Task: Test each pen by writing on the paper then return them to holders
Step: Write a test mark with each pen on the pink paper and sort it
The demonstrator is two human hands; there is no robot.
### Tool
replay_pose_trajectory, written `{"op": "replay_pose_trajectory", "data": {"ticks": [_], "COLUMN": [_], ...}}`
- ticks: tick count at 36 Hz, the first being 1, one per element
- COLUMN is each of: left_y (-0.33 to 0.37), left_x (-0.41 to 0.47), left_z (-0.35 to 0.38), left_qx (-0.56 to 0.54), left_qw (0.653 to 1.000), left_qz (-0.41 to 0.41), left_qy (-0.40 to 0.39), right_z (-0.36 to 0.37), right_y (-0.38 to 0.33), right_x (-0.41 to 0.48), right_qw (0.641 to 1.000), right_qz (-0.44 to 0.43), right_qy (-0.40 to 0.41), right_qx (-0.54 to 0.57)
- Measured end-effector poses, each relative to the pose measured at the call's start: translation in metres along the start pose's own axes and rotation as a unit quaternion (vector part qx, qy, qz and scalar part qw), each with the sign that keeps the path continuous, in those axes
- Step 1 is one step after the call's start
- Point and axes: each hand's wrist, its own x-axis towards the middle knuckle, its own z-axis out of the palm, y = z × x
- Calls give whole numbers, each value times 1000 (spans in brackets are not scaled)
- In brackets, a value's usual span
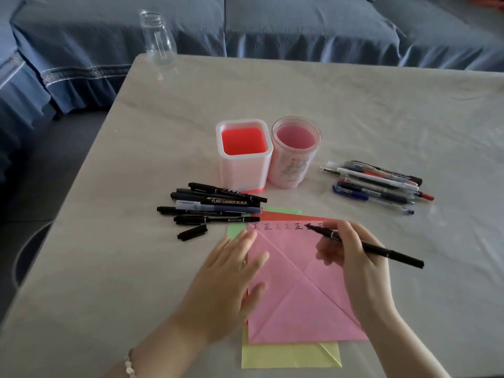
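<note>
My right hand [351,257] grips a black pen [381,251] with its tip on the top edge of the pink paper [300,293], at the end of a row of written characters [283,227]. Flat on the paper's left edge lies my left hand [231,279], fingers straight. A loose black cap [192,232] lies left of the paper. Several black markers [215,204] are piled in front of the square pink holder [244,156]. The round pink holder [294,152] stands beside it. Both holders look empty. Several mixed pens [379,184] lie to the right.
Yellow [289,356], green [234,227] and red [278,215] sheets stick out from under the pink paper. A clear plastic bottle [158,36] stands at the table's far left corner. A blue-covered sofa [272,25] runs behind the table [136,159].
</note>
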Motion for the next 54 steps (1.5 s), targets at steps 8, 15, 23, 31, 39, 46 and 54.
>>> {"op": "replay_pose_trajectory", "data": {"ticks": [8, 15, 23, 31, 39, 46, 54], "left_y": [-7, -15, -20, -20, -19, -18, -17], "left_x": [-4, -3, -1, -1, 0, 0, 1], "left_z": [4, 5, 7, 8, 7, 7, 6], "left_qx": [6, -30, -66, -106, -118, -120, -121], "left_qw": [998, 999, 998, 994, 992, 992, 992], "left_qz": [21, 24, 4, -4, -5, -8, -13], "left_qy": [-58, -33, -10, 20, 34, 37, 29], "right_z": [12, 45, 72, 74, 72, 74, 73], "right_y": [5, 20, 53, 69, 69, 67, 69], "right_x": [9, 12, 24, 28, 28, 28, 29], "right_qw": [1000, 997, 983, 963, 960, 958, 956], "right_qz": [-12, -60, -120, -187, -186, -184, -190], "right_qy": [-6, 17, 75, 93, 86, 90, 86], "right_qx": [3, -40, -117, -171, -192, -201, -205]}}
